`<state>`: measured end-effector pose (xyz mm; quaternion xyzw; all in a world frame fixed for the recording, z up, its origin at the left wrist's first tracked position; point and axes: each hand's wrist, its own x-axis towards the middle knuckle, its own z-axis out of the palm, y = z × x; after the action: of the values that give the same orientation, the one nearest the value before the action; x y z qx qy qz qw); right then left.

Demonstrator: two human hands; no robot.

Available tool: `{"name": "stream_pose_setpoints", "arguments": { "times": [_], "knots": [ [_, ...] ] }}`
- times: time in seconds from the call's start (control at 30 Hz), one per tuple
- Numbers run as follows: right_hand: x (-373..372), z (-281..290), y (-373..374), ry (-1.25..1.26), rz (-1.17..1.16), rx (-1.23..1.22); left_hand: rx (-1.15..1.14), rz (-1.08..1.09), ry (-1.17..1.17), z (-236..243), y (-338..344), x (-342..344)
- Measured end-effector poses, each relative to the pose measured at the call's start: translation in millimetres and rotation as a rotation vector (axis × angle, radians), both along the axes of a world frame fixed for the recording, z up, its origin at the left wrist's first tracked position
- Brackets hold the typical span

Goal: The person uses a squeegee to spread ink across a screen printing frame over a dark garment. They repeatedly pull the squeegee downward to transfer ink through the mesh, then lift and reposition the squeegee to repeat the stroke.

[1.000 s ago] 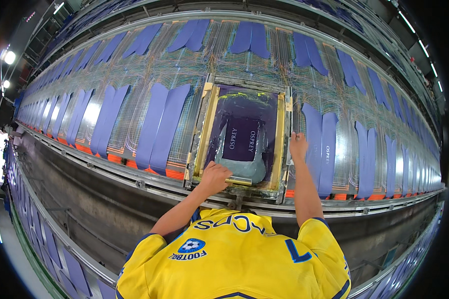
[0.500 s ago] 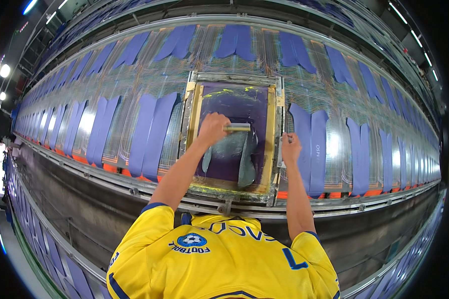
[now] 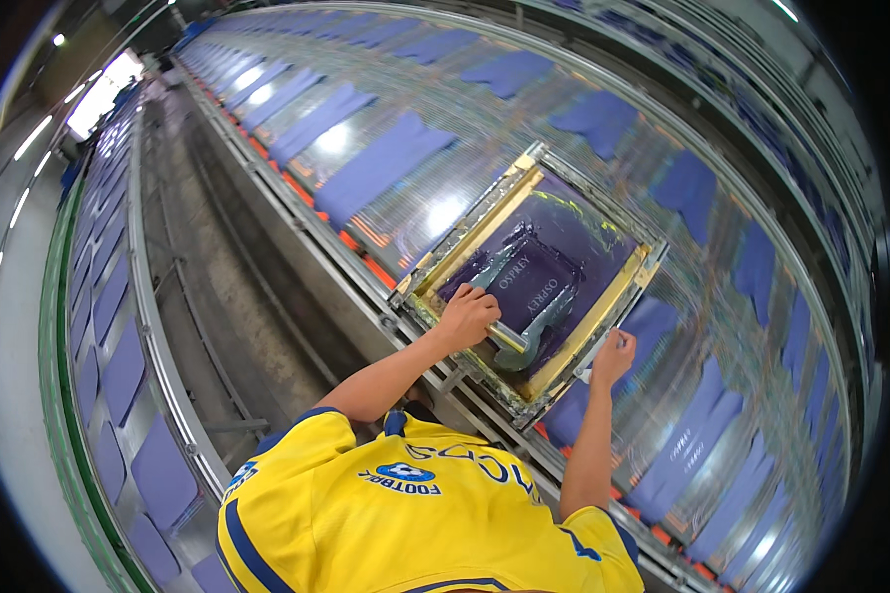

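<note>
My left hand [image 3: 469, 316] is closed around the end of a squeegee [image 3: 509, 337], low inside a screen printing frame [image 3: 647, 267]. The squeegee rests on the dark purple mesh [image 3: 585, 233], with grey-green ink [image 3: 543, 326] beside it and in a band across the mesh. Pale lettering shows in the mesh's middle. Yellowish tape [image 3: 597, 330] lines the inner sides of the frame. Just off the frame's right side, my right hand [image 3: 615, 358] is closed, fingers curled together; a small whitish bit shows by it, but what it grips is hidden.
Purple-blue fabric pieces [image 3: 386, 166] lie in rows along the long shiny table [image 3: 443, 212]. A piece at right [image 3: 690, 440] carries white print. A metal rail [image 3: 307, 222] edges the table. Behind on the left runs an aisle [image 3: 229, 212], then another table with purple pieces [image 3: 124, 368].
My left hand has drawn the squeegee toward me, down the mesh, leaving lettering visible where ink was. The view has turned, so the table now slants. My right hand stays beside the frame.
</note>
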<state>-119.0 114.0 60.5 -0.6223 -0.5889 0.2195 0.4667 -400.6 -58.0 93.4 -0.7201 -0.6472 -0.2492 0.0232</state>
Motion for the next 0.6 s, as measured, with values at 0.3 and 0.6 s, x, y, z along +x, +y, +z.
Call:
{"name": "stream_pose_setpoints", "arguments": {
  "times": [0.3, 0.6],
  "knots": [
    [5.0, -5.0, -18.5, -0.027, -0.049, -0.045, -0.147, -0.109, -0.010, 2.3, -0.2, -11.4],
    [-8.4, -31.0, 47.3, -0.207, -0.126, -0.054, -0.205, -0.311, -0.137, -3.5, 82.8, -62.3]
  ]
}}
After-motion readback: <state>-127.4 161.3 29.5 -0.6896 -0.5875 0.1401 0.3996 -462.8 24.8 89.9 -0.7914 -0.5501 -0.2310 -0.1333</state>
